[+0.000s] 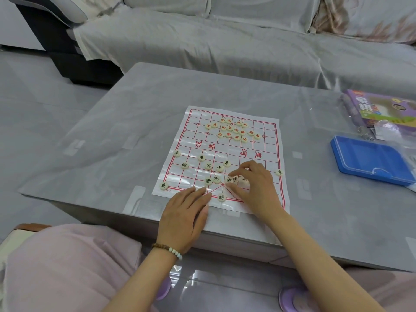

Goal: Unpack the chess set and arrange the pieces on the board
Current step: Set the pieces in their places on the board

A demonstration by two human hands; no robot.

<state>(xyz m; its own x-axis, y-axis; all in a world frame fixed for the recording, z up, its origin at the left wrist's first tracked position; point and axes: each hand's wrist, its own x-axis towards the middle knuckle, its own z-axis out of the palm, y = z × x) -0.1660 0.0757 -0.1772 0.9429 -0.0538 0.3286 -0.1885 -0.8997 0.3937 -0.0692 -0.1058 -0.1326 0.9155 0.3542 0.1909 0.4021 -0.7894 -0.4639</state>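
Note:
A paper board (267,131) with a red grid lies flat on the grey table (135,122). Several cream discs with red characters (234,129) cluster on its far half. Cream discs with black characters (208,165) are spread over the near half; one (221,197) sits on the near edge line. My left hand (186,212) rests flat with straight fingers on the board's near edge. My right hand (254,188) hovers over a small bunch of black-character discs (231,179), fingers curled down onto them; whether it pinches one is hidden.
A blue plastic case (369,159) lies shut at the table's right. Behind it stands a purple game box (382,109) with clear plastic wrap (364,131). A covered grey sofa (225,41) runs along the far side. My knees sit at the near table edge.

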